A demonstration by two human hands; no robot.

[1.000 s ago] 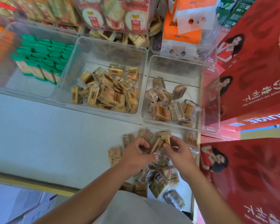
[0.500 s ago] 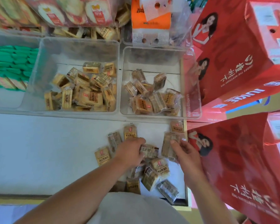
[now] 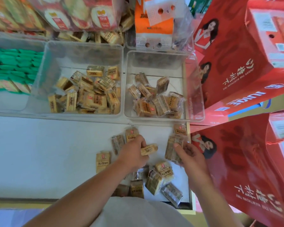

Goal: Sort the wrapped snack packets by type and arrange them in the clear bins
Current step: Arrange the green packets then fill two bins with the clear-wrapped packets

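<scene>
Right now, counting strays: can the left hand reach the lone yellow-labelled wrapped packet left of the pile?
Probably yes: the lone packet lies uncovered beside the left hand, which grips a tan packet.

Front-row bins [image 3: 88, 53]: 3. Loose packets [image 3: 102, 162] on worktop [image 3: 39, 153]: about 12, some partly hidden under arms. Hands: 2, left hand [image 3: 133, 153], right hand [image 3: 189, 154]. Red cartons [image 3: 236, 71]: at least 3.

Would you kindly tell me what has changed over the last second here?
The hands, together over the loose pile a second ago, have drawn apart: the left hand now pinches a pale packet, and the right hand has moved right, gripping brown packets. The packets in the middle bin and right bin lie unchanged.
</scene>
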